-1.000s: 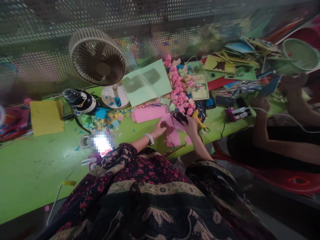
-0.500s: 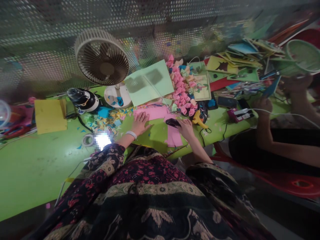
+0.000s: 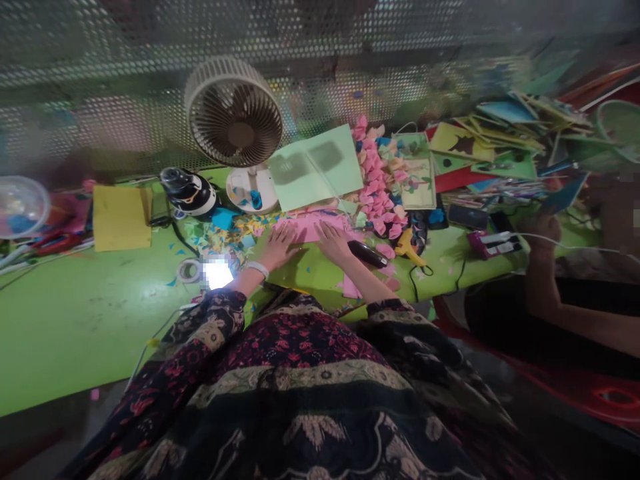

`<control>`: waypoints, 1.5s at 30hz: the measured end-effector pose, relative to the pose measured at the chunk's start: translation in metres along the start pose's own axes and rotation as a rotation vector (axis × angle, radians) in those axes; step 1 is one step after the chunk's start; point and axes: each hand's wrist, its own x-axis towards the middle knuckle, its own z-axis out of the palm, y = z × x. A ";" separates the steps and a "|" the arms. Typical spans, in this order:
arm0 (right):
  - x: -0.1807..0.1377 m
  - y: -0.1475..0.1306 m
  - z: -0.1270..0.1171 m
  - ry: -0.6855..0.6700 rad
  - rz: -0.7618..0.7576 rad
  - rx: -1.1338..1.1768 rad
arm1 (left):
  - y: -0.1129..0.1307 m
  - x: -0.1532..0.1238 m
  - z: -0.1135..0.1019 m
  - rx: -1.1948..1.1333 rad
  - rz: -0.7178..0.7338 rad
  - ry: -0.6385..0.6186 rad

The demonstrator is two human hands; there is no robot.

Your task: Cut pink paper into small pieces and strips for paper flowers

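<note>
My left hand [image 3: 280, 244] lies flat with fingers spread on a pink paper sheet [image 3: 305, 228] on the green table [image 3: 90, 313]. My right hand [image 3: 333, 240] also rests open on the same pink sheet, just right of the left. A black tool [image 3: 367, 253] lies on the table right beside my right wrist, untouched. More pink paper pieces [image 3: 350, 288] sit near the table's front edge under my right forearm. A pile of folded pink paper shapes [image 3: 383, 190] lies behind the sheet.
A desk fan [image 3: 234, 123] stands behind a light green sheet [image 3: 315, 167]. Paper scraps [image 3: 220, 237], a tape roll [image 3: 189, 270], a yellow glue gun [image 3: 413, 247] and a yellow sheet [image 3: 121, 217] lie around. Another person's arm [image 3: 560, 293] is at right, near stacked coloured cards [image 3: 500, 133].
My right hand let go of the black tool, which now lies on the table, and moved left onto the pink sheet beside my left hand. The view shifted, so everything sits further right.
</note>
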 end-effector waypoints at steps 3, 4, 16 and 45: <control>0.016 0.007 0.008 -0.057 -0.030 -0.054 | 0.008 -0.017 0.005 -0.127 -0.057 0.099; 0.017 0.010 0.010 -0.053 -0.044 -0.064 | 0.012 -0.025 0.008 -0.180 -0.067 0.113; 0.028 0.012 0.020 0.105 -0.085 -0.118 | 0.046 -0.082 0.029 -0.599 -0.164 0.159; -0.008 -0.080 -0.020 0.116 -0.162 -0.125 | 0.059 -0.046 0.029 -1.511 -0.586 0.299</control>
